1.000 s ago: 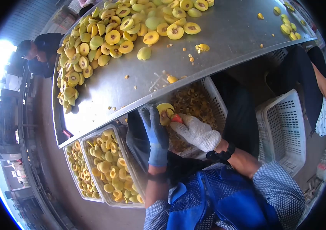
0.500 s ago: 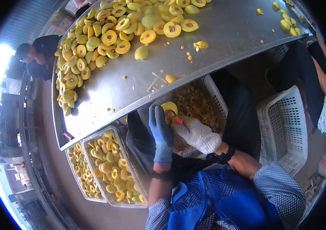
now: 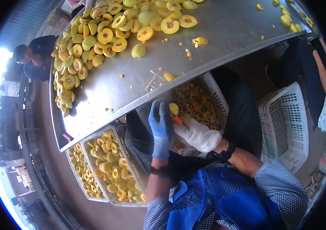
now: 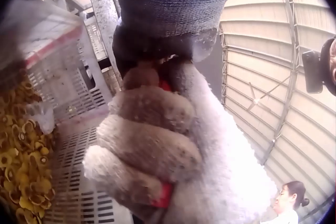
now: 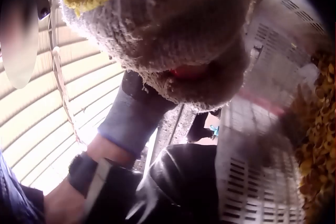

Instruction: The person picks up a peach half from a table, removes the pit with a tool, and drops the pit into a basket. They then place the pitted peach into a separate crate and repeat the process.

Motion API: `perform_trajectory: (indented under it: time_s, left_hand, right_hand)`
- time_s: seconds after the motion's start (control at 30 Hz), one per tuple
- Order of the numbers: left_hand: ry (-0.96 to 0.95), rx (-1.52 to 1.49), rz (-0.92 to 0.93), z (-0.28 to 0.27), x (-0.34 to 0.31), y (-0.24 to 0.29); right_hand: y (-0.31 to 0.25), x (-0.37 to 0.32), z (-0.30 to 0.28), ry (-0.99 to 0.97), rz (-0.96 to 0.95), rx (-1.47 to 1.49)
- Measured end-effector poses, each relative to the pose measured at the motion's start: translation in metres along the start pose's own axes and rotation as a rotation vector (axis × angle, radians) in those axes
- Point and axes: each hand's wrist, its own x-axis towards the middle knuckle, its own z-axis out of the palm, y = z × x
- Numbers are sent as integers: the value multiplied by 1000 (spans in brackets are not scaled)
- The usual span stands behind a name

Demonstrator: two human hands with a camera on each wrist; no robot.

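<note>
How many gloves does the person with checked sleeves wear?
2: a blue glove on the left hand, a white glove on the right hand. None appears hidden.

Has brought the blue-gloved left hand (image 3: 160,125) farther right in the head view, nearer the white-gloved right hand (image 3: 198,135); has tucked the cut fruit half (image 3: 174,109), shown nearly face-on a second ago, mostly out of sight behind the blue fingers (image 3: 165,111); has covered more of the red handle (image 3: 177,120); has tilted the head view slightly, shifting the fruit pile (image 3: 105,36) leftward
</note>
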Motion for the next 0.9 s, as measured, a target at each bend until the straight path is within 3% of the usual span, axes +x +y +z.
perform_trajectory:
  time_s: [0.07,0.1,0.13,0.17,0.23,0.3,0.37,0.47,0.5,0.63,0.73,0.8,0.87,0.9]
  left_hand:
    - [-20,-67,9,-2,-1,1]
    - [-26,-104,15,-2,-2,1]
    - [-120,-197,-19,-7,-1,2]
    - [-215,-288,-55,-16,1,4]
    - [-349,-430,-158,-28,0,9]
    - [-365,-331,-191,-29,4,14]
    - [-309,-212,-206,-27,5,14]
    - [-206,-53,31,-16,-3,16]
    - [-210,-63,102,-13,-3,22]
    - [-270,-453,130,-11,3,4]
    - [-309,-696,-30,-6,-10,14]
    - [-294,-668,-92,-5,-16,12]
    - [-351,-691,-153,-10,-16,15]
    - [-311,-637,-204,-9,-18,21]
  right_hand:
    - [21,-2,3,102,-398,-288]
    - [19,-3,1,52,-384,-251]
    - [16,-4,-2,3,-369,-215]
    - [11,-6,-9,-137,-135,10]
    - [7,-5,-11,-262,81,189]
    - [5,1,-5,-220,29,102]
    - [-14,-9,-5,-248,170,346]
    - [-9,-17,-2,-392,300,788]
    - [-6,-19,1,-459,328,951]
    - [-10,-23,5,-502,299,1146]
    - [12,-25,6,-401,250,962]
    - [9,-25,-2,-439,273,756]
    - [11,-21,-3,-422,97,478]
    - [24,-19,2,-360,-90,326]
